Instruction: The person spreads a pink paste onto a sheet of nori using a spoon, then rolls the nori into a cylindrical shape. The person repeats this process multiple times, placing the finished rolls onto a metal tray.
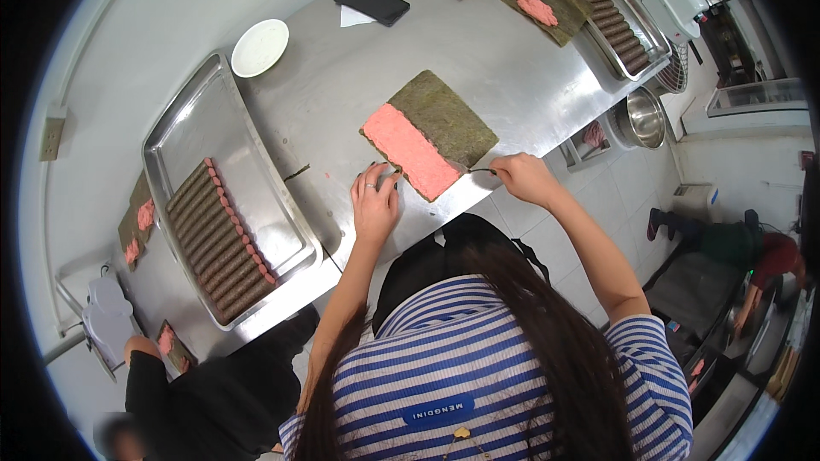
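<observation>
A dark green seaweed sheet [448,115] lies on the steel table in front of me, its near-left half covered with a flat layer of pink paste [412,152]. At the sheet's near-left edge is my left hand [374,198], a ring on one finger, fingers bent and somewhat apart, tips at the border. Beside the sheet's near-right corner, my right hand [523,177] pinches a thin dark strip [481,171]. The strip reaches toward the paste's corner; its material is too small to tell.
On the left stands a steel tray [282,205] with a row of seaweed rolls [224,243]. A white plate [260,48] and a phone [372,3] lie farther back. More pasted sheets [559,7] and another tray of rolls [602,13] are far right. A person in black [222,384] is at left.
</observation>
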Demonstrator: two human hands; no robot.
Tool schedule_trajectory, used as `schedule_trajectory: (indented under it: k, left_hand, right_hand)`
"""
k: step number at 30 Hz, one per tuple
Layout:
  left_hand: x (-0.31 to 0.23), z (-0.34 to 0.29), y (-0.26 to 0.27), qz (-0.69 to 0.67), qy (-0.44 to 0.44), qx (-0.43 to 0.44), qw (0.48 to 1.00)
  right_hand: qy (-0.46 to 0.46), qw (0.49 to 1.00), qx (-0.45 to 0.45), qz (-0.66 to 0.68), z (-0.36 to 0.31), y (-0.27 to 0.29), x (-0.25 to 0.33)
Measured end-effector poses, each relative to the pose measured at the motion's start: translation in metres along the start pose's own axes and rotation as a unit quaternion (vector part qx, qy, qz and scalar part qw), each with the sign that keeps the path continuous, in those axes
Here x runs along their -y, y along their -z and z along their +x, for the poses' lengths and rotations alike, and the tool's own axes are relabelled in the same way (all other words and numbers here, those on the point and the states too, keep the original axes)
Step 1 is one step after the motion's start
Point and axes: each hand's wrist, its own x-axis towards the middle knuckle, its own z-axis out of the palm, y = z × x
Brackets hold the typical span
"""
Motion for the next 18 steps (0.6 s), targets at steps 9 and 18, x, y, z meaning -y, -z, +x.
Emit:
schedule_trajectory:
  k: [9, 18]
  left_hand:
    - [0.000, -0.001, 0.000, -0.002, -0.005, -0.009, 1.000]
    - [0.000, -0.002, 0.001, 0.002, -0.001, -0.002, 1.000]
  right_hand:
    - [-0.046, 0.999, -0.018, 0.012, -0.040, 0.009, 0.007]
    - [-0.016, 0.990, -0.127, -0.064, -0.049, -0.043, 0.047]
